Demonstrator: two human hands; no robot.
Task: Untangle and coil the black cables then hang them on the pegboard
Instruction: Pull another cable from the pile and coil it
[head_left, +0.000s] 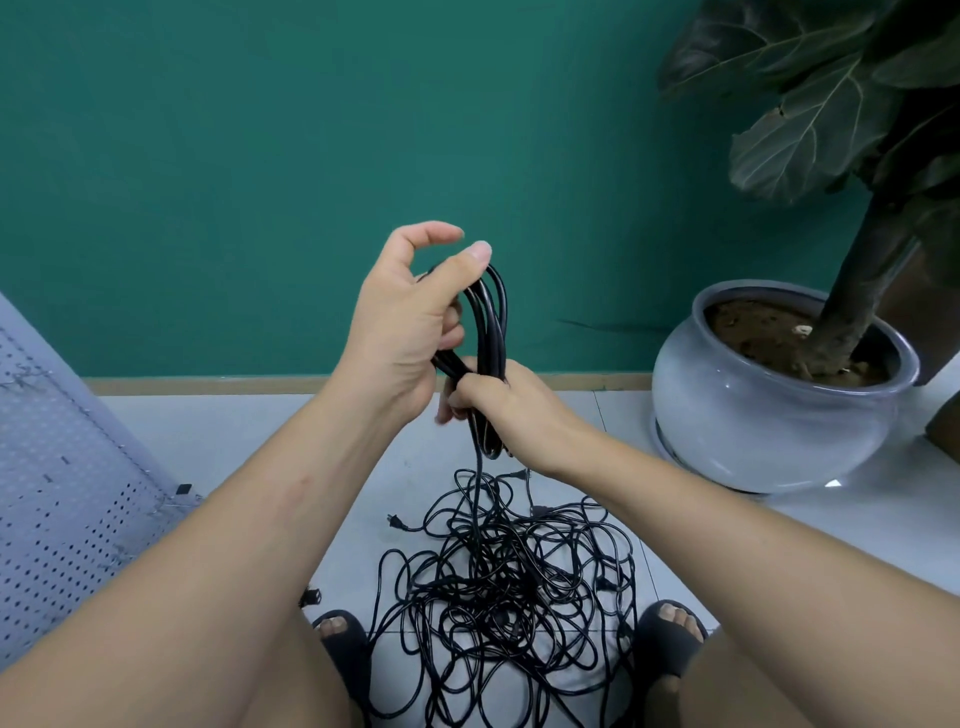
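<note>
Home room: teal wall (260, 156), potted plant (779, 395)

No writing to be read, no label or number made out (black cables (498, 587) included)

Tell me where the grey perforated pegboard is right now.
In the head view, the grey perforated pegboard sits at the far left edge, just beyond the left forearm and left of the tangled black cables on the pale floor.
</note>
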